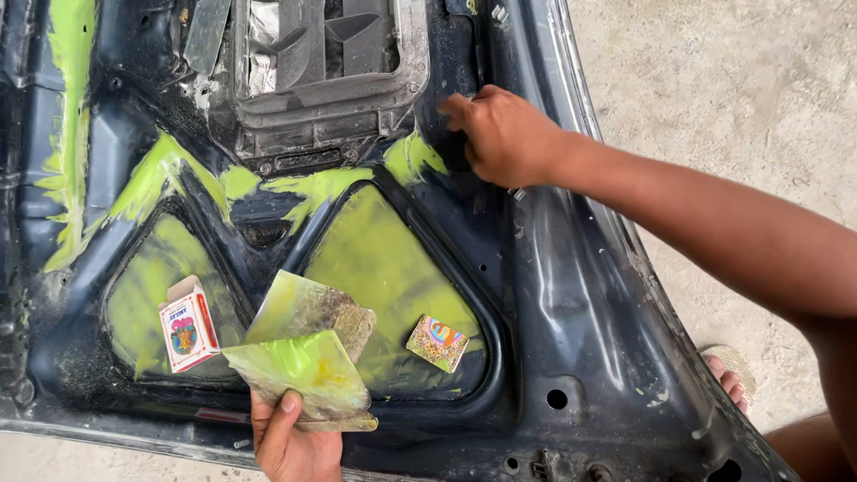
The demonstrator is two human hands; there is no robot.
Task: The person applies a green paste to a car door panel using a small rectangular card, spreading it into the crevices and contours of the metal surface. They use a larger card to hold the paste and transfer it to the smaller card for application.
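Observation:
A dark blue car body panel [580, 295] lies under me, its inner side up, smeared with yellow-green filler [375, 259]. My left hand [290, 437] at the bottom grips two flat spreader plates [308, 344] coated in the same filler, thumb on top. My right hand [504, 134] reaches across to the upper middle and presses its fingers against the panel beside a grey rectangular frame [326, 80]. Whether it holds anything small under the fingers is hidden.
A small red-and-white carton [187, 326] lies in the left recess and a small colourful packet [437, 342] in the right recess. Concrete floor [741, 89] runs along the right. My sandalled toes [732, 375] show at the panel's right edge.

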